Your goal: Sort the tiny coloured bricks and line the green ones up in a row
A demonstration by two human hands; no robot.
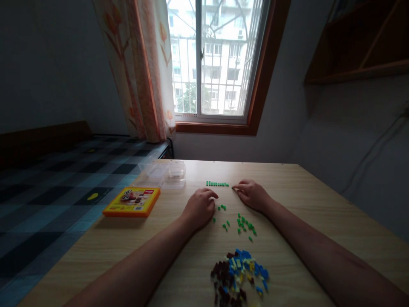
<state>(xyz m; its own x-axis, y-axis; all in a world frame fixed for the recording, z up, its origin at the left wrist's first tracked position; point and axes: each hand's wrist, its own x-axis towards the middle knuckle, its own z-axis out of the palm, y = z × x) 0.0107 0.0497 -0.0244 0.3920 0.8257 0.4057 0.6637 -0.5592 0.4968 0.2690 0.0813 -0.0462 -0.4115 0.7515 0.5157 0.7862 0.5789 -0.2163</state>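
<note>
A row of small green toy bricks (217,184) stands on the table, lined up left to right. At the right end of the row, my right hand (254,195) has its fingertips on one small green brick (233,187), which looks pinched and is partly hidden. My left hand (200,207) rests on the table just below the row, fingers loosely bent and apart, with nothing visible in them. Loose green bricks (244,223) lie scattered between my forearms. Nearer to me is a mixed pile of brown bricks (222,272), blue bricks (244,255) and yellowish ones.
A yellow-orange box (132,202) lies on the table at the left. Behind it is a clear plastic case (164,174). The wooden table (275,172) reaches toward the wall under the window (220,59). A bed with a checked cover (64,187) adjoins its left side.
</note>
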